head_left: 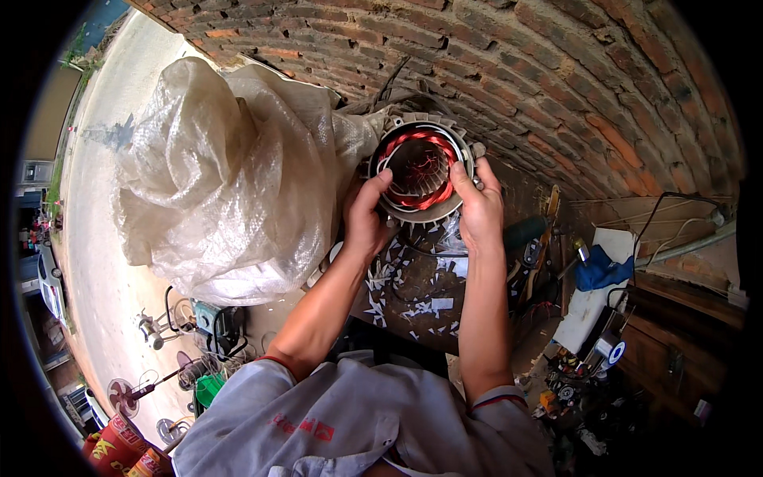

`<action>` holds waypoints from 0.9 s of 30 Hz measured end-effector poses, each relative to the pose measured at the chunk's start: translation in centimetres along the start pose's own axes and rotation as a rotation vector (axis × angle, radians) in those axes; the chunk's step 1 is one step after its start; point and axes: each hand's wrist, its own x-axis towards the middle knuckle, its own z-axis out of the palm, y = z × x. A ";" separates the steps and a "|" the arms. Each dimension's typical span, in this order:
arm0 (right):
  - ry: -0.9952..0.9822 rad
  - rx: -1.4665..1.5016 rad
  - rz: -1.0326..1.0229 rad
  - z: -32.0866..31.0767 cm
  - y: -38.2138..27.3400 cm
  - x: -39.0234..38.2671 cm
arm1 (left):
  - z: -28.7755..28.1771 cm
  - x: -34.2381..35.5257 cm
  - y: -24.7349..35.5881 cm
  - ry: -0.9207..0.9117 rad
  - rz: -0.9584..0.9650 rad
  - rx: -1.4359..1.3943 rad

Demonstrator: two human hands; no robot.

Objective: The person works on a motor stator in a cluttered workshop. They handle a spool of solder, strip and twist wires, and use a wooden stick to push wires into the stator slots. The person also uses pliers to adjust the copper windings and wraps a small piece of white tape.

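Between both hands I hold a motor stator (453,208), a round finned metal housing with red copper windings inside its open end. Its opening faces up toward me, and loose red wires show down in the bore. My left hand (367,213) grips the left side, thumb on the rim. On the right side, my right hand (479,205) grips the housing, its thumb also at the rim. The fingers beneath are partly hidden. Below the stator, white paper scraps (389,274) lie scattered over a dark work surface (413,322).
A big translucent plastic sack (230,183) bulges at the left. A brick wall (509,71) rises at the far side. Tools (534,254), a blue cloth (604,273) and a wire spool (616,352) lie at the right. Machines (218,326) stand on the floor at lower left.
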 end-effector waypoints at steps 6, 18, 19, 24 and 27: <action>0.035 -0.228 -0.091 -0.2 -5.1 -3.5 | 3.7 -3.4 0.2 -0.137 0.223 0.008; 0.243 -0.363 -0.017 -5.7 -7.7 -21.6 | 2.2 -18.1 -6.4 -0.276 0.247 0.363; 0.204 -0.374 -0.009 -6.2 -7.5 -23.2 | 1.9 -19.7 -7.1 -0.258 0.241 0.347; 0.150 -0.339 0.117 -8.3 -4.8 -28.2 | -0.1 -25.1 -10.1 -0.124 0.119 0.186; 0.109 -0.361 0.147 -9.4 -3.0 -29.0 | -0.9 -26.3 -11.4 -0.051 0.023 0.071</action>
